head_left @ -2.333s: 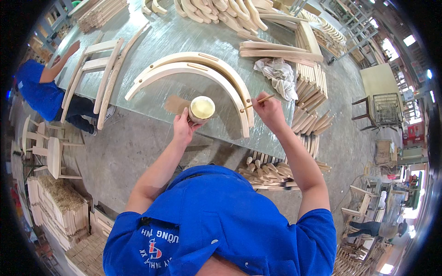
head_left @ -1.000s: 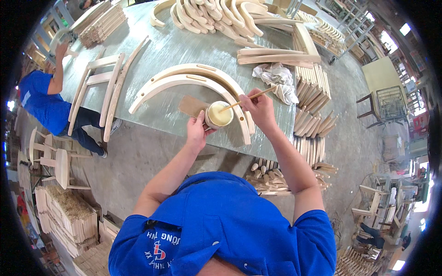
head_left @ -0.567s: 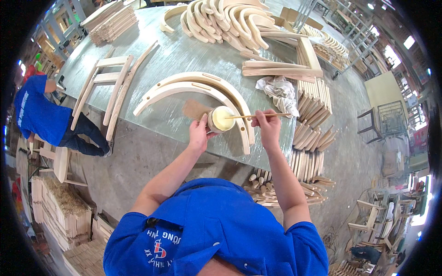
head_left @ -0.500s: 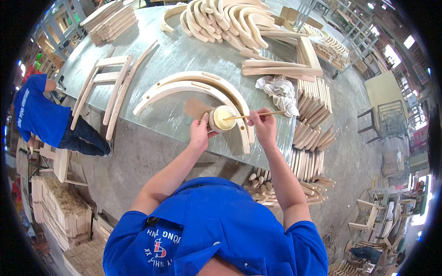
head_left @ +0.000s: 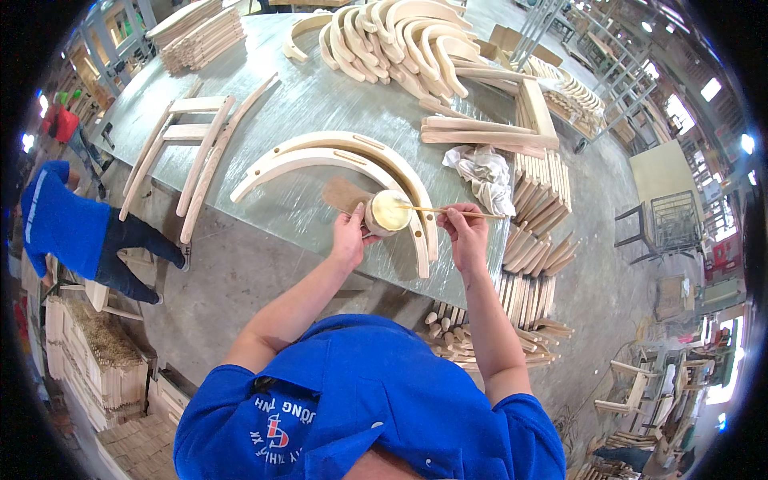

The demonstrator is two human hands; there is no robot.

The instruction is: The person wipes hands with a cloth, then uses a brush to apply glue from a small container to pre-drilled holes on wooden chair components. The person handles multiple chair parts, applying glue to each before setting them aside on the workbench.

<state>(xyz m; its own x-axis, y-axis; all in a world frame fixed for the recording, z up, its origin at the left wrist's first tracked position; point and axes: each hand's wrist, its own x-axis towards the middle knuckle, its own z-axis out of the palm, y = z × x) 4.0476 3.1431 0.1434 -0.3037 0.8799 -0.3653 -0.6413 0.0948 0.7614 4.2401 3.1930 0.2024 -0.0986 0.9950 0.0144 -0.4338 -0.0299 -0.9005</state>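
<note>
A: Nearest the camera, what do the hands have?

B: The left hand has its grip wrapped around a small round pot of pale yellow glue, tilted toward the person. The right hand has its grip pinched on a thin stick whose tip reaches into the pot's mouth.

A: And where is the pot?

B: At the near edge of the grey desk, just beside the end of two curved wooden rails that lie as nested arches. A brown pad lies against the pot on its far left side.

A: What lies farther out?

B: A crumpled white rag to the right, then straight slats. To the left, a ladder-like chair frame. At the far edge, a heap of curved parts. Below the desk's right side, stacked sticks lie on the floor. A person in blue bends at far left
</note>
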